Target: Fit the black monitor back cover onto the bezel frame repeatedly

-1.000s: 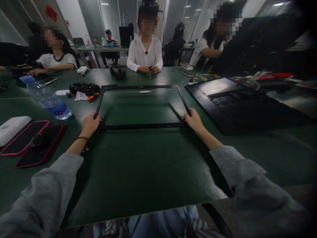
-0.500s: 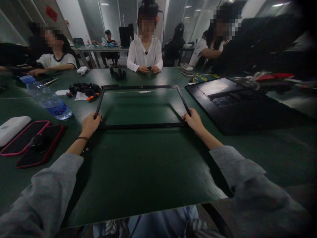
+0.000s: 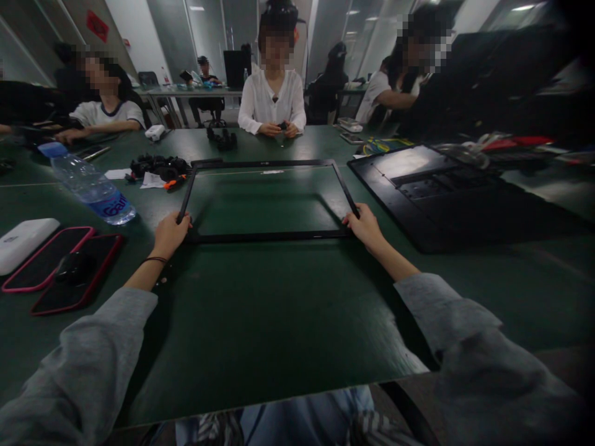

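A thin black monitor bezel, an open rectangular frame, is held level above the green table. Around its left side, near the front corner, the fingers of my left hand are closed. My right hand grips the opposite side near its front corner. Through the opening the tabletop shows, with a shadow of the frame on it. Just right of my right hand lies a large black panel, which looks like a monitor's back cover.
A water bottle leans at the left. Nearer me are a white box-like device, two red-edged phones and a black mouse. Black gear lies behind the bottle. A person in white sits opposite; others sit left and right.
Both hands and the bezel stay in nearly the same place. The view has shifted very slightly.
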Demonstrator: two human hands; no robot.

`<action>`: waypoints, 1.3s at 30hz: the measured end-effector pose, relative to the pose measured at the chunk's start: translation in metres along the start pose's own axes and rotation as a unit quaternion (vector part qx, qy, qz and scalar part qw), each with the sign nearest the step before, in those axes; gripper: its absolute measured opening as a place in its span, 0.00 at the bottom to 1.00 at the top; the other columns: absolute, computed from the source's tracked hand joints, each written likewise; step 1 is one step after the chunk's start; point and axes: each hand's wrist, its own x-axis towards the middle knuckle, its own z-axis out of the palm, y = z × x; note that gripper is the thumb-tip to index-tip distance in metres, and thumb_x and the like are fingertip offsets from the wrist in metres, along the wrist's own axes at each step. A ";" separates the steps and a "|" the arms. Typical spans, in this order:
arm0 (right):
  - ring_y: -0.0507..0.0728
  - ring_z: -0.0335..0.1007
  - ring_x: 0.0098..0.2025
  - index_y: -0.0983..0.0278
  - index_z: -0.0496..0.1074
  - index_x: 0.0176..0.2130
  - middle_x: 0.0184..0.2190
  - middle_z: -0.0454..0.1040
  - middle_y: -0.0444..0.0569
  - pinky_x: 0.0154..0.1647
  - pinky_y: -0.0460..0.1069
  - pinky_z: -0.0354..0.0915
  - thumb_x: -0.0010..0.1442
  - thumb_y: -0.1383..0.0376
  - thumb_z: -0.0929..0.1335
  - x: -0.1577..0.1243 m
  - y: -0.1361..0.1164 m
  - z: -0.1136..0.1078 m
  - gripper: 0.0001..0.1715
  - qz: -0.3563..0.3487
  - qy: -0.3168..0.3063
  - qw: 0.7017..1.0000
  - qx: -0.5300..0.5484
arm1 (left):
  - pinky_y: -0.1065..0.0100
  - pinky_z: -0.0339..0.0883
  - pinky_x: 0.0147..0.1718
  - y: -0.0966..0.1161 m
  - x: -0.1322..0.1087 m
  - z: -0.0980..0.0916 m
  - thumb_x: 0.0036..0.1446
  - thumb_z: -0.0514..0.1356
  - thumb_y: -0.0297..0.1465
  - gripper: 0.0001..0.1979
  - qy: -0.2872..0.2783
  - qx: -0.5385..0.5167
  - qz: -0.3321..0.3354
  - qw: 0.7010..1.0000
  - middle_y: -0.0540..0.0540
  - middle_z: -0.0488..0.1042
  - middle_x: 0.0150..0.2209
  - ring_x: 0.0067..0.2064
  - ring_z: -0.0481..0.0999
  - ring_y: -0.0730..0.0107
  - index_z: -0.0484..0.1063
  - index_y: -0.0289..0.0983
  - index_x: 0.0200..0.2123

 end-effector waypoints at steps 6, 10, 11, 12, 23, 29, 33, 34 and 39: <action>0.59 0.73 0.31 0.62 0.67 0.52 0.29 0.76 0.45 0.39 0.55 0.67 0.56 0.62 0.64 -0.001 -0.001 -0.001 0.24 -0.009 -0.002 1.000 0.004 | 0.62 0.67 0.43 -0.001 0.001 0.001 0.62 0.54 0.40 0.18 -0.002 0.001 -0.002 1.000 0.43 0.83 0.40 0.41 0.80 0.57 0.79 0.40 0.47; 0.59 0.73 0.31 0.63 0.67 0.53 0.29 0.76 0.46 0.39 0.56 0.67 0.56 0.62 0.64 0.000 0.001 0.000 0.24 -0.009 -0.003 1.000 0.004 | 0.61 0.67 0.44 0.003 -0.001 -0.001 0.62 0.54 0.39 0.19 -0.003 0.004 -0.008 1.000 0.43 0.83 0.40 0.42 0.80 0.57 0.79 0.40 0.48; 0.59 0.73 0.31 0.63 0.67 0.53 0.29 0.76 0.46 0.39 0.55 0.67 0.56 0.62 0.64 0.001 0.002 0.000 0.24 -0.009 -0.004 1.000 0.004 | 0.61 0.67 0.44 0.003 -0.002 -0.002 0.62 0.54 0.39 0.19 -0.004 0.005 -0.008 1.000 0.43 0.83 0.40 0.42 0.80 0.57 0.79 0.40 0.48; 0.59 0.73 0.31 0.63 0.67 0.53 0.29 0.76 0.46 0.39 0.55 0.67 0.56 0.62 0.64 0.001 0.002 0.000 0.24 -0.010 -0.004 1.000 0.005 | 0.61 0.67 0.44 0.004 -0.002 -0.002 0.62 0.54 0.39 0.19 -0.004 0.006 -0.009 1.000 0.43 0.83 0.40 0.42 0.80 0.56 0.79 0.40 0.49; 0.58 0.72 0.31 0.62 0.67 0.52 0.28 0.76 0.45 0.38 0.54 0.66 0.55 0.62 0.64 0.003 0.006 0.001 0.24 -0.015 0.001 1.000 0.004 | 0.63 0.67 0.43 0.007 -0.003 -0.003 0.62 0.53 0.40 0.19 -0.006 0.021 -0.011 1.000 0.43 0.83 0.41 0.41 0.80 0.58 0.78 0.39 0.48; 0.59 0.72 0.31 0.62 0.68 0.51 0.29 0.76 0.46 0.38 0.55 0.66 0.56 0.61 0.65 0.002 0.004 0.000 0.22 -0.011 -0.002 1.000 -0.001 | 0.62 0.67 0.43 0.003 -0.001 -0.002 0.62 0.53 0.40 0.18 -0.007 0.012 -0.009 1.000 0.42 0.83 0.40 0.41 0.80 0.57 0.79 0.39 0.45; 0.60 0.72 0.32 0.62 0.68 0.51 0.28 0.75 0.46 0.39 0.55 0.66 0.55 0.62 0.65 0.001 0.002 -0.001 0.23 -0.009 0.001 1.000 -0.007 | 0.61 0.68 0.43 0.001 0.000 -0.001 0.62 0.53 0.41 0.17 -0.004 0.013 -0.004 1.000 0.43 0.83 0.39 0.42 0.80 0.56 0.79 0.40 0.43; 0.60 0.72 0.32 0.62 0.68 0.51 0.28 0.75 0.46 0.39 0.56 0.66 0.55 0.62 0.65 0.001 0.001 -0.001 0.23 -0.008 0.002 1.000 -0.008 | 0.61 0.68 0.43 0.001 0.000 -0.001 0.62 0.53 0.41 0.17 -0.004 0.014 -0.005 1.000 0.43 0.83 0.38 0.42 0.80 0.56 0.79 0.40 0.43; 0.60 0.72 0.32 0.63 0.68 0.51 0.29 0.75 0.46 0.40 0.56 0.66 0.55 0.63 0.64 -0.002 -0.004 -0.001 0.23 -0.002 0.001 1.000 -0.007 | 0.62 0.68 0.42 0.003 0.000 -0.002 0.62 0.53 0.41 0.16 -0.006 0.014 -0.002 1.000 0.42 0.83 0.40 0.41 0.80 0.57 0.78 0.40 0.40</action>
